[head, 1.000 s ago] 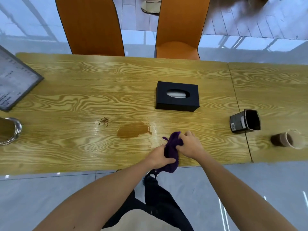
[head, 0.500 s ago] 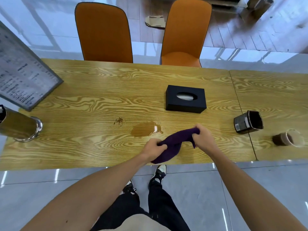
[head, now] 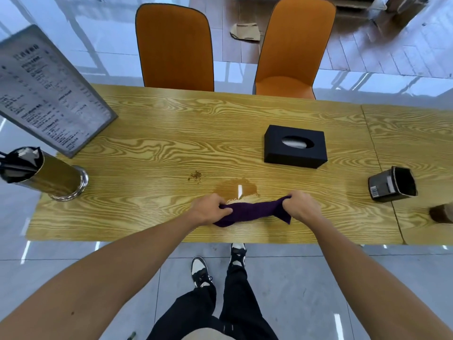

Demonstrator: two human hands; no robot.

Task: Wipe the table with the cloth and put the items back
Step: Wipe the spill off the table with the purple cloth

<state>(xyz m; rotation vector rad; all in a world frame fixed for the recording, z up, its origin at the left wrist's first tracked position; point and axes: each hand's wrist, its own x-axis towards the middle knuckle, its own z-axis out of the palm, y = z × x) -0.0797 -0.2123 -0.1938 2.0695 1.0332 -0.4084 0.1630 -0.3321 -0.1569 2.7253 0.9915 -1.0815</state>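
A purple cloth (head: 253, 212) is stretched between my two hands just above the near part of the wooden table (head: 152, 153). My left hand (head: 208, 209) grips its left end and my right hand (head: 300, 207) grips its right end. Just beyond the cloth lies a brown liquid spill (head: 235, 188), with a small patch of brown crumbs (head: 195, 175) to its left. A black tissue box (head: 295, 146) stands farther back. A black cup (head: 392, 184) lies tipped on its side at the right, and a brown cup (head: 442, 213) lies at the right edge.
A grey menu board (head: 46, 94) leans at the far left. In front of it stands a metal cylinder holder (head: 49, 177) with dark items inside. Two orange chairs (head: 175, 49) stand behind the table. A second table (head: 416, 143) adjoins on the right.
My hands have moved apart, pulling the bunched cloth out into a long strip near the spill. The camera has tilted up, showing more of the chairs and menu.
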